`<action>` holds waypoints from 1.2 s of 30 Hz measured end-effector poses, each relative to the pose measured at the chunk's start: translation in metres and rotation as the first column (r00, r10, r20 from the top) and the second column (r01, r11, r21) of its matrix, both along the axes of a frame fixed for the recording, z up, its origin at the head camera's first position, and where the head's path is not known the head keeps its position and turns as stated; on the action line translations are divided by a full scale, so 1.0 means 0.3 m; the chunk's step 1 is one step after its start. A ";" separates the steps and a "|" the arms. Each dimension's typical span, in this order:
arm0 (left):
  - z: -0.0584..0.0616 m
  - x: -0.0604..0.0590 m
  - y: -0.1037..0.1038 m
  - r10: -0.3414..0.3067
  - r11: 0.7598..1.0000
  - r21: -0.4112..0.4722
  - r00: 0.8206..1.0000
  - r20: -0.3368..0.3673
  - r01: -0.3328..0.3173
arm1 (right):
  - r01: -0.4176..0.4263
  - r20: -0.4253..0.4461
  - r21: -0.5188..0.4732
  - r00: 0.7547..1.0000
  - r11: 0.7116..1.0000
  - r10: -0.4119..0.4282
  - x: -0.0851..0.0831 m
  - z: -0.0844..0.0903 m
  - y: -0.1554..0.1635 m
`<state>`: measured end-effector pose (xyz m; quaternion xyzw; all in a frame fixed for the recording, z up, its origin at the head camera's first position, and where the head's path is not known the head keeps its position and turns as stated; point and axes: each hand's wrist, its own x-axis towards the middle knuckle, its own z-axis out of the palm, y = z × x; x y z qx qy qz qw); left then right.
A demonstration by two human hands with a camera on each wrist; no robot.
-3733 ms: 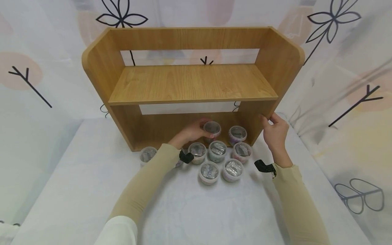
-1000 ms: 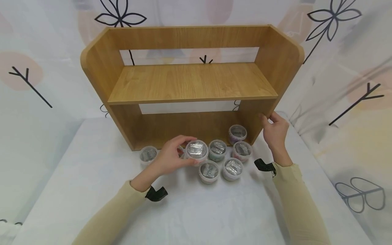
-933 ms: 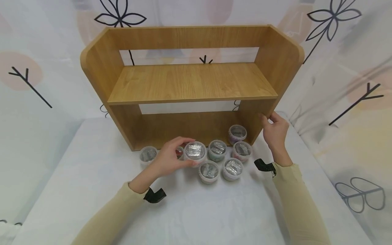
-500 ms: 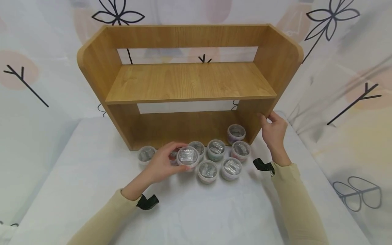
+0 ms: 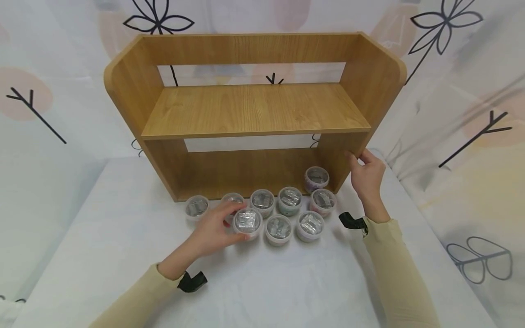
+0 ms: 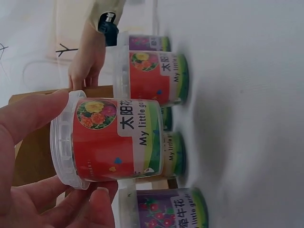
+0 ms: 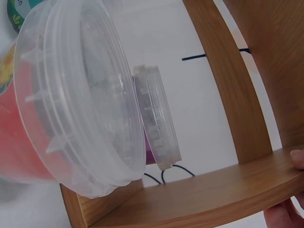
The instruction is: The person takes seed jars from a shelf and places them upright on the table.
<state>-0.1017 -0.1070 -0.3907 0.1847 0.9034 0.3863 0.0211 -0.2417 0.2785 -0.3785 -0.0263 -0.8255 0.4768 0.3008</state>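
My left hand [image 5: 213, 230] holds a clear-lidded plastic tub [image 5: 248, 221] between thumb and fingers, at the left end of the front row of tubs. In the left wrist view, the held tub [image 6: 116, 137] has a red label with a flower picture and "My little garden". My right hand [image 5: 368, 175] grips the front edge of the right side panel of a two-tier wooden shelf [image 5: 254, 109]. One purple-labelled tub [image 5: 316, 176] stands at the right end of the lower tier.
Several like tubs stand along the shelf's front, including a far-left tub [image 5: 197, 207] and a right-hand tub [image 5: 323, 200]. Two more, a middle tub [image 5: 279, 228] and its neighbour [image 5: 310, 224], sit nearer on the white-covered table [image 5: 262, 287]. Patterned cloth [image 5: 53, 54] hangs behind.
My left hand has brought the tub out of the lower tier, over the other tubs, forward and left to the front row's end. My right hand stays on the side panel.
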 end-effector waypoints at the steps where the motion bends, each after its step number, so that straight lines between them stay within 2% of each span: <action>1: -0.004 0.003 -0.001 0.000 1.000 -0.004 1.000 -0.002 0.000 | -0.001 0.000 0.001 1.000 1.000 0.001 0.000 0.001 0.000; 8: -0.052 0.016 0.002 -0.012 1.000 -0.028 0.999 -0.041 0.010 | -0.005 0.010 -0.005 1.000 1.000 0.005 0.001 0.000 0.001; 19: -0.075 0.031 0.011 0.002 0.999 -0.045 0.996 -0.086 -0.006 | -0.006 0.019 -0.013 1.000 1.000 0.006 0.005 0.004 -0.002; 27: -0.087 0.035 0.014 0.024 0.998 -0.065 0.999 -0.036 -0.026 | -0.003 0.013 -0.001 1.000 1.000 0.003 0.007 0.006 -0.003; 36: -0.089 0.041 0.021 0.035 0.996 -0.085 0.999 -0.042 -0.038 | 0.001 0.012 -0.006 1.000 1.000 -0.001 0.005 0.006 -0.002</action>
